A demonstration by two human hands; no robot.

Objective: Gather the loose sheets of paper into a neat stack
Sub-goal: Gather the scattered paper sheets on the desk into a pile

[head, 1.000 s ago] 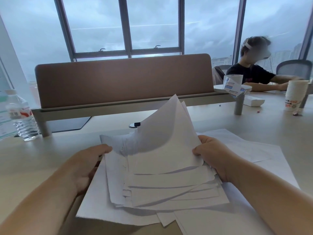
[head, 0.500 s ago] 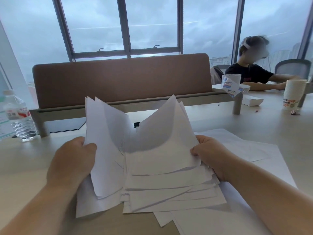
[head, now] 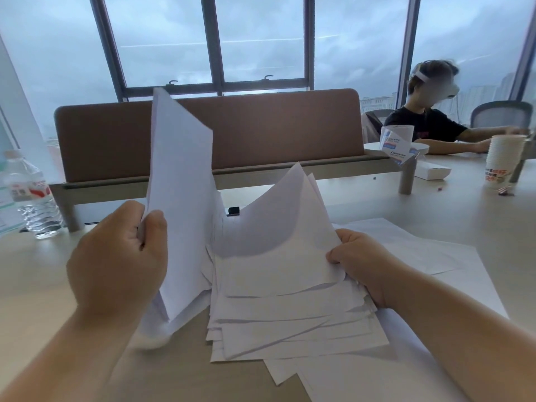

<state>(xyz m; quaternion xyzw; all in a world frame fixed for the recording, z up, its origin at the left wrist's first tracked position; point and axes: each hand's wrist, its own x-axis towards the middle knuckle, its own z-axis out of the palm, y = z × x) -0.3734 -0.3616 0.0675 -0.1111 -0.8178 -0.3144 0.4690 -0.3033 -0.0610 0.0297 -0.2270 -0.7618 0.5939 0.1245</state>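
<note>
— While the left hand [head: 119,262] was low at the edge of the sheets a second ago, where is it now?

— Higher, and nearer the middle. Its thumb and curled fingers pinch a bundle of white sheets [head: 181,204] by the left edge, and that bundle now stands almost upright, its top corner reaching up in front of the brown desk divider [head: 261,129]. Half a second ago the same sheets were only tilted up; before that they lay nearly flat.

— And the right hand [head: 359,265]?

— Hardly changed. It grips the right edge of the fanned pile of paper [head: 284,300], fingers curled under and thumb on top, with the uppermost sheets curling up into a peak just as before.

— Where does the paper sit overall?

— On the pale table [head: 34,285], directly in front of the person. The pile's lower sheets are splayed out at slightly different angles, and the upright bundle's bottom edge meets the pile on its left. More loose sheets [head: 435,256] lie flat under and beyond the right forearm, where they were earlier.

— Anything else around?

— A water bottle [head: 30,198] stands at the far left of the table. Beyond the divider's right end another person in a black shirt [head: 426,126] sits at the table, near a stack of paper cups [head: 503,161] and a small white box [head: 432,172]. None of these has shifted.
</note>
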